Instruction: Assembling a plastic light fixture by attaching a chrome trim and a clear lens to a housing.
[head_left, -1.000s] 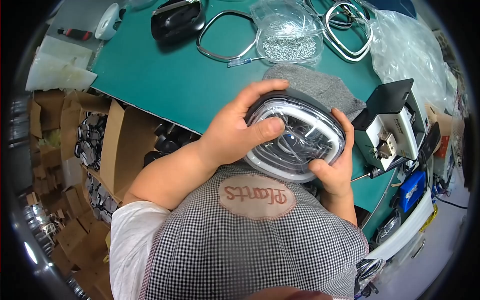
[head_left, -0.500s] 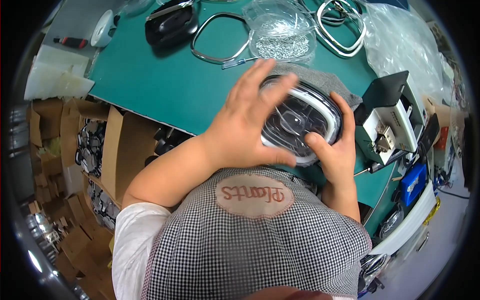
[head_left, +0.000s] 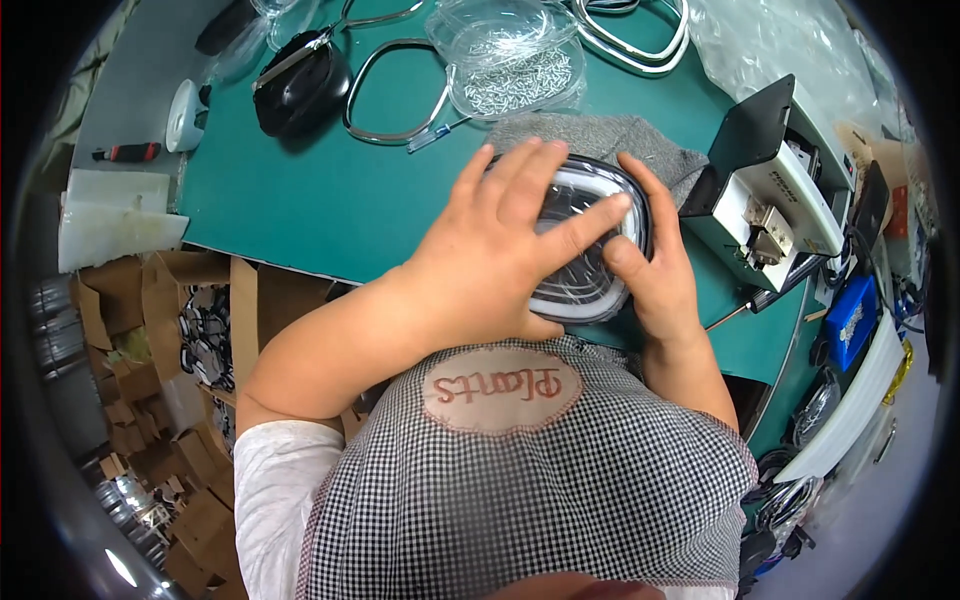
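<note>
A rounded black lamp-like part (head_left: 580,245) with a white ring and a shiny, clear, film-like face is in front of me over the near side of the green table. My right hand (head_left: 665,265) holds its right side, thumb on the face and fingers round the outer rim. Over its left side lies my left hand (head_left: 510,215), fingers spread. The left index finger reaches across the face to the white ring, and the left thumb is at the near edge. My left palm hides much of the part. Behind it lies a grey cloth (head_left: 610,140).
A clear bag of small screws (head_left: 520,80), a chrome ring frame (head_left: 398,90), a blue-handled screwdriver (head_left: 430,138) and a black housing (head_left: 300,85) lie farther back on the green table (head_left: 290,210). At right stand an open-lidded metal machine (head_left: 780,205) and a blue bin (head_left: 853,320). Cardboard boxes (head_left: 285,305) stand lower left.
My left hand, raised and blurred before, now lies over the part with its index finger across the face. The right hand keeps its hold. The whole view has shifted slightly.
</note>
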